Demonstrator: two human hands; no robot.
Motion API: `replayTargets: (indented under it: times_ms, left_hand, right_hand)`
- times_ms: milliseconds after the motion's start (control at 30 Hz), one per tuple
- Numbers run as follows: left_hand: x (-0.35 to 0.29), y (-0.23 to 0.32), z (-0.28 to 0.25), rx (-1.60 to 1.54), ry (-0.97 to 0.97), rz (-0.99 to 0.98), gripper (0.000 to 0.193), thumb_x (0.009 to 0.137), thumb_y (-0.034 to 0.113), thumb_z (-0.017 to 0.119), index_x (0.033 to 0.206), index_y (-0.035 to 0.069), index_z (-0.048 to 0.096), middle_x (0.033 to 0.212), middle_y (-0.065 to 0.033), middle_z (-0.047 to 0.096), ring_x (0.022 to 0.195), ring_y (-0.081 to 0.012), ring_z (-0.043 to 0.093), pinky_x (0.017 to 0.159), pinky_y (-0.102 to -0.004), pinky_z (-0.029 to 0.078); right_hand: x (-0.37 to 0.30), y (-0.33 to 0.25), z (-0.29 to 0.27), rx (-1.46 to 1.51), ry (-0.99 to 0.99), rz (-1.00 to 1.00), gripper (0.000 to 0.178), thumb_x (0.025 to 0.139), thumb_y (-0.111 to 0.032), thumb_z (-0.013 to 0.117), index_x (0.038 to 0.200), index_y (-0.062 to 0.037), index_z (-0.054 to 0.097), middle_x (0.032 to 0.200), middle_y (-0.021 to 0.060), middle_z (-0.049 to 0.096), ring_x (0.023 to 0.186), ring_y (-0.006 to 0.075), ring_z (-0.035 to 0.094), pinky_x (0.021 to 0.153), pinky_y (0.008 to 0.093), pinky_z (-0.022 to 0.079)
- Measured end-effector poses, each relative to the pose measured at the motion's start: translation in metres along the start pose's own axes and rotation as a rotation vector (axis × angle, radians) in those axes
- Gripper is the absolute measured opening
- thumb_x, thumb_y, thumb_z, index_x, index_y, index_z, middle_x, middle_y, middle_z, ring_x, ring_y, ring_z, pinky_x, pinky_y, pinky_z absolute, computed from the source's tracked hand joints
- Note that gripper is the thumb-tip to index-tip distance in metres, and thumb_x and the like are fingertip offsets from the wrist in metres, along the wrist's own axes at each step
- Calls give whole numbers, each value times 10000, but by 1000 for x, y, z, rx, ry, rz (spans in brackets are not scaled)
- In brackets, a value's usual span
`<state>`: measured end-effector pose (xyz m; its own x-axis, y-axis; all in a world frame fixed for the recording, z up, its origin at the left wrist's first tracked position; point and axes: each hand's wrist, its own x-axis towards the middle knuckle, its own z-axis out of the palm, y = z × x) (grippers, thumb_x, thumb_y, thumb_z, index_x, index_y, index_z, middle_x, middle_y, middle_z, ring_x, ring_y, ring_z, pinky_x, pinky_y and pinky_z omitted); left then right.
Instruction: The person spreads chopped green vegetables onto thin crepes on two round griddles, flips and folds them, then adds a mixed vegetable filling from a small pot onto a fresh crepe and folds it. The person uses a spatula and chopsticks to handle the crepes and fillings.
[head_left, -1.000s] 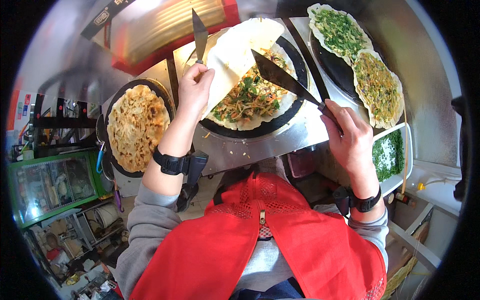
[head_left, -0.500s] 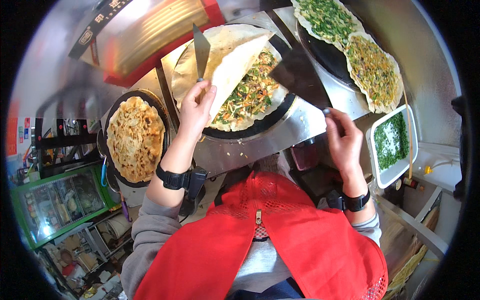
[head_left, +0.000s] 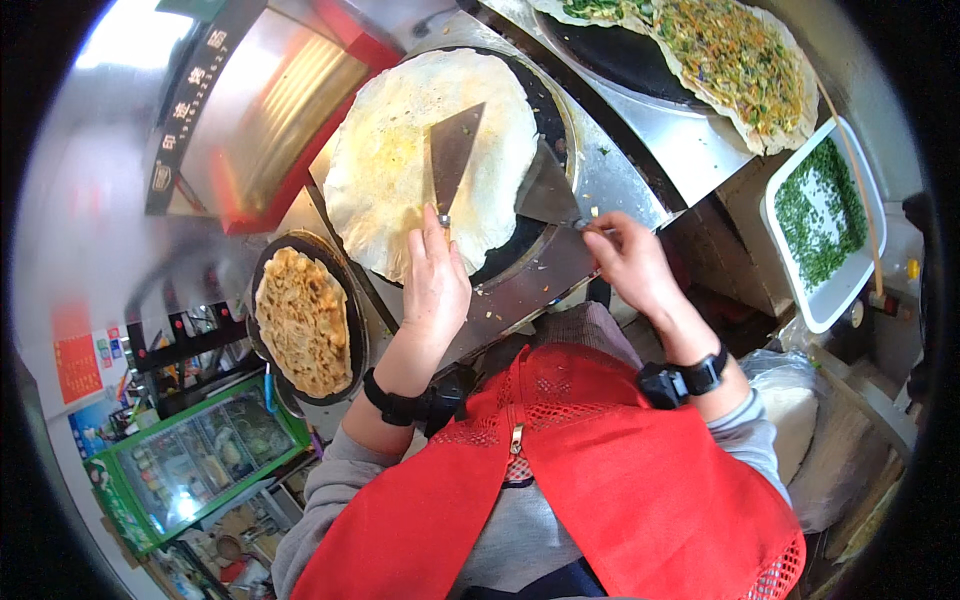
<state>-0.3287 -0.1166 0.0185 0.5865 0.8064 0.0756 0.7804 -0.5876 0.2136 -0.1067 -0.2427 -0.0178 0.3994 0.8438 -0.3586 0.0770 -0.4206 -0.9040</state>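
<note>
On the round black griddle (head_left: 562,118) lies a pale round flatbread (head_left: 390,140), with no filling showing on its top. My left hand (head_left: 437,280) is closed around the handle of a scraper, whose triangular metal blade (head_left: 456,150) lies flat over the bread. In my right hand (head_left: 638,268) is the handle of a second scraper. Its wide blade (head_left: 548,192) is at the bread's right edge; whether it is under the bread I cannot tell.
At the left, a browned flatbread (head_left: 302,322) rests on a smaller round pan. Vegetable-topped flatbreads (head_left: 738,58) lie by another griddle at the far right. A white tray of chopped greens (head_left: 818,215) stands right. A red-framed glowing oven (head_left: 275,105) stands behind left.
The raised half of the flatbread has come down over the vegetable filling, hiding it. My right hand has brought its scraper leftward to the bread's edge. The view has shifted too.
</note>
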Motion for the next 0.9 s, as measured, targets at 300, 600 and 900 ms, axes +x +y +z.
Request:
replayTargets:
  times_ms: [300, 600, 900]
  left_hand:
    - [-7, -16, -1, -7, 75, -19, 575, 878, 54, 539, 1399, -44, 315, 1115, -259, 469, 952, -406, 577, 794, -430, 502]
    - [-5, -3, 12, -10, -81, -29, 568, 891, 79, 510, 1395, -68, 295, 1113, -289, 462, 1011, -441, 537, 845, -445, 473]
    - [-2, -33, -68, -648, -67, -406, 149, 934, 105, 541, 1067, 37, 549, 986, -49, 610, 885, -115, 571, 788, -275, 472]
  right_hand:
    - [-14, 4, -77, 151, -62, 167, 131, 946, -130, 551, 989, -11, 582, 675, -11, 546, 529, 36, 454, 447, 175, 344]
    - [33, -46, 69, 30, -25, -200, 247, 871, -99, 563, 1061, 6, 444, 675, 174, 602, 671, 361, 640, 586, 431, 514]
    - [-7, -119, 127, -192, 65, -699, 220, 800, -197, 603, 955, -51, 545, 765, 154, 575, 677, 242, 627, 469, 302, 527]
